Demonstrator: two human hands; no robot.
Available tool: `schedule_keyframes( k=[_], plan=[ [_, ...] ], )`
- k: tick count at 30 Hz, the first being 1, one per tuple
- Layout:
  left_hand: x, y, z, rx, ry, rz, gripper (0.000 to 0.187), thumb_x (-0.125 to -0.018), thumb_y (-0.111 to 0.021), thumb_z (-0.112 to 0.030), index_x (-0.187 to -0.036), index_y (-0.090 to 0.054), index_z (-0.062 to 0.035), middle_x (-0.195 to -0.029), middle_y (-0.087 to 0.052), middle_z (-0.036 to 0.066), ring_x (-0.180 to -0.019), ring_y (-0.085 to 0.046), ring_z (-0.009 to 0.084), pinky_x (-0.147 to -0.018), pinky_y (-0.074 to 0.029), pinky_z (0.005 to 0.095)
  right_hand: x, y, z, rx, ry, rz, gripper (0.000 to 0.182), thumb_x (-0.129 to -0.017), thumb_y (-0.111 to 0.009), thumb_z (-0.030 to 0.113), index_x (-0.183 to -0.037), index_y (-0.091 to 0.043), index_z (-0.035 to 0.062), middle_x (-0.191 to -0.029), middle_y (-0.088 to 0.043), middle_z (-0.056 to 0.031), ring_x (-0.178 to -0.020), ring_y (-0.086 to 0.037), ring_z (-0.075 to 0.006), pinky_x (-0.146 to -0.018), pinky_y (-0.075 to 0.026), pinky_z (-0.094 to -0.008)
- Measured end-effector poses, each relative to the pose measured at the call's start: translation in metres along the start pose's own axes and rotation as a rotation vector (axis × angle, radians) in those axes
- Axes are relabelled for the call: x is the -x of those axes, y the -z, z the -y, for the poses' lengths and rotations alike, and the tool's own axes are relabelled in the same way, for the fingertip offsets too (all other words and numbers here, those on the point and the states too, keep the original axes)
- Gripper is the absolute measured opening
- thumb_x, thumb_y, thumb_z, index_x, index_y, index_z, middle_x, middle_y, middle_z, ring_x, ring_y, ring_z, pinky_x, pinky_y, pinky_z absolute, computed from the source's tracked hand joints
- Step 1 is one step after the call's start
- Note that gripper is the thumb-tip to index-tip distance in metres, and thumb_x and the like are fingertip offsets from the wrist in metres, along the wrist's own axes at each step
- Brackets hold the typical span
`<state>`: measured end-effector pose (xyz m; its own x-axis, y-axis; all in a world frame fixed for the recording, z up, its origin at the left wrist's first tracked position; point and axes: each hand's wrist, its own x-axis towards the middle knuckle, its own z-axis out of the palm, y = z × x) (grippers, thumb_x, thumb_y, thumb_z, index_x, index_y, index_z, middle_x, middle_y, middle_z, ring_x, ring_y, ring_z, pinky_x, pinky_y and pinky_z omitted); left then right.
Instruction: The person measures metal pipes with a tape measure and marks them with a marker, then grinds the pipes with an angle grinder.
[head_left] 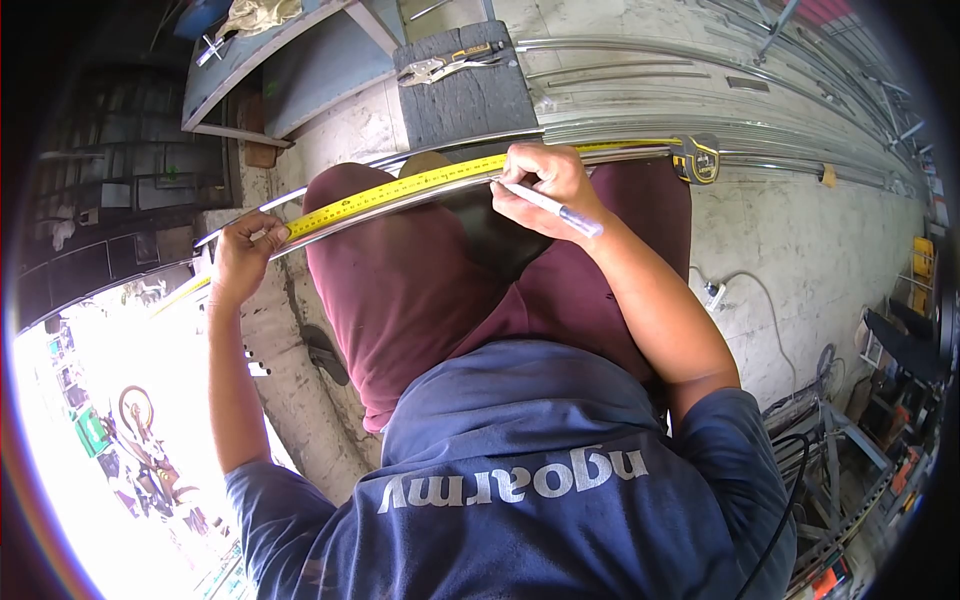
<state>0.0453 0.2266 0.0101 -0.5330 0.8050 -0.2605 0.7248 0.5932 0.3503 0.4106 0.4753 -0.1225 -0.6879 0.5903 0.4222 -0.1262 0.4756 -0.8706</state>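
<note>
A yellow tape measure blade [385, 196] is stretched along a shiny metal tube [420, 192] lying across my thighs. My left hand [243, 258] is closed at the left, pinching the blade and tube between thumb and fingers. Over the tube near my right thigh, my right hand [543, 190] grips a white pen [550, 208] with a clear bluish end, its tip close to the tube. The tape measure case [697, 158], black and yellow, rests at the far right end of the drawn-out blade. Part of the blade is hidden under my right hand.
In front of my knees stands a dark, worn board [465, 100] with locking pliers [440, 68] on it. A grey metal table [300, 70] is at the upper left. Long metal tubes [640, 130] lie on the floor ahead and right. A cable [765, 300] trails on the right.
</note>
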Motion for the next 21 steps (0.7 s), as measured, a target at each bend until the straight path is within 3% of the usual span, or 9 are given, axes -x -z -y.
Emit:
schedule_keyframes(
  k=[4, 5, 8, 9, 10, 13, 16, 18, 21],
  plan=[
    [0.001, -0.001, 0.001, -0.003, 0.013, -0.016, 0.021, -0.098, -0.082, -0.023, -0.107, -0.082, -0.0031, -0.099, -0.08, 0.012, -0.091, -0.075, 0.0243, -0.088, -0.056, 0.0374, 0.006, 0.01, 0.019, -0.272, -0.148, -0.065, 0.025, -0.088, -0.084, -0.006, -0.085, -0.062, 0.0045, -0.081, -0.067, -0.0018, -0.07, -0.057, -0.007, -0.062, -0.045, -0.0273],
    [0.001, -0.001, 0.002, -0.019, 0.016, -0.013, 0.022, -0.098, -0.082, -0.022, -0.107, -0.082, -0.0026, -0.1, -0.08, 0.012, -0.092, -0.075, 0.0244, -0.088, -0.056, 0.0375, 0.008, 0.017, 0.019, -0.274, -0.176, -0.118, 0.017, -0.09, -0.085, 0.003, -0.091, -0.068, 0.0059, -0.086, -0.073, -0.0011, -0.079, -0.066, -0.0042, -0.07, -0.054, -0.0259],
    [0.001, 0.0, 0.013, -0.041, -0.014, -0.028, 0.026, -0.097, -0.081, -0.02, -0.112, -0.082, 0.0004, -0.102, -0.082, 0.014, -0.094, -0.076, 0.0255, -0.091, -0.057, 0.0382, 0.006, 0.055, 0.034, -0.084, -0.086, -0.361, 0.009, -0.099, -0.082, 0.002, -0.1, -0.074, 0.0051, -0.093, -0.078, -0.0062, -0.08, -0.072, -0.0103, -0.071, -0.057, -0.0251],
    [0.001, -0.004, 0.022, -0.029, -0.048, -0.049, 0.029, -0.096, -0.081, -0.02, -0.114, -0.082, 0.0023, -0.104, -0.082, 0.016, -0.096, -0.077, 0.0265, -0.093, -0.058, 0.0388, 0.007, 0.075, 0.018, 0.219, 0.072, -0.448, 0.009, -0.1, -0.081, 0.003, -0.106, -0.075, 0.0054, -0.093, -0.079, -0.0085, -0.085, -0.077, -0.0201, -0.08, -0.061, -0.0332],
    [0.003, -0.004, 0.02, 0.023, 0.018, -0.036, 0.029, -0.097, -0.082, -0.019, -0.116, -0.081, 0.0024, -0.107, -0.082, 0.017, -0.099, -0.077, 0.0278, -0.095, -0.057, 0.04, 0.018, 0.112, 0.004, 0.654, 0.164, -0.347, 0.032, -0.095, -0.087, 0.012, -0.122, -0.073, 0.006, -0.109, -0.08, -0.0132, -0.11, -0.078, -0.0307, -0.097, -0.06, -0.0449],
    [-0.004, -0.011, 0.061, -0.02, -0.104, -0.069, 0.031, -0.1, -0.079, -0.021, -0.121, -0.077, 0.0023, -0.109, -0.079, 0.021, -0.107, -0.075, 0.0329, -0.101, -0.055, 0.0426, 0.043, 0.158, 0.013, 1.186, -0.174, -0.254, 0.074, -0.084, -0.097, 0.03, -0.143, -0.06, 0.0009, -0.136, -0.074, -0.0188, -0.134, -0.065, -0.0418, -0.115, -0.051, -0.0507],
    [-0.031, 0.005, 0.074, -0.281, -0.151, 0.107, 0.025, -0.107, -0.069, -0.021, -0.112, -0.075, 0.0033, -0.09, -0.073, 0.021, -0.09, -0.073, 0.0313, -0.084, -0.055, 0.0447, 0.065, 0.188, -0.012, 0.781, -0.285, -0.16, 0.074, -0.081, -0.1, 0.032, -0.132, -0.06, -0.0034, -0.13, -0.071, -0.0258, -0.127, -0.066, -0.0452, -0.111, -0.053, -0.0498],
    [-0.042, 0.023, 0.013, -0.142, -0.089, 0.332, 0.025, -0.108, -0.068, -0.018, -0.103, -0.074, 0.0052, -0.077, -0.066, 0.019, -0.071, -0.063, 0.0294, -0.069, -0.049, 0.0456, 0.06, 0.196, -0.004, 0.742, -0.464, -0.091, 0.068, -0.083, -0.098, 0.03, -0.128, -0.06, -0.0039, -0.119, -0.07, -0.026, -0.12, -0.068, -0.0443, -0.106, -0.056, -0.0496],
    [-0.069, 0.022, 0.001, -0.192, -0.28, 0.096, 0.025, -0.11, -0.065, -0.014, -0.099, -0.072, 0.0067, -0.071, -0.06, 0.02, -0.065, -0.056, 0.0282, -0.064, -0.043, 0.0463, 0.052, 0.201, 0.01, 0.765, -0.472, -0.034, 0.054, -0.091, -0.092, 0.024, -0.12, -0.053, -0.0007, -0.113, -0.068, -0.024, -0.103, -0.071, -0.0416, -0.092, -0.058, -0.0509]
  ],
)
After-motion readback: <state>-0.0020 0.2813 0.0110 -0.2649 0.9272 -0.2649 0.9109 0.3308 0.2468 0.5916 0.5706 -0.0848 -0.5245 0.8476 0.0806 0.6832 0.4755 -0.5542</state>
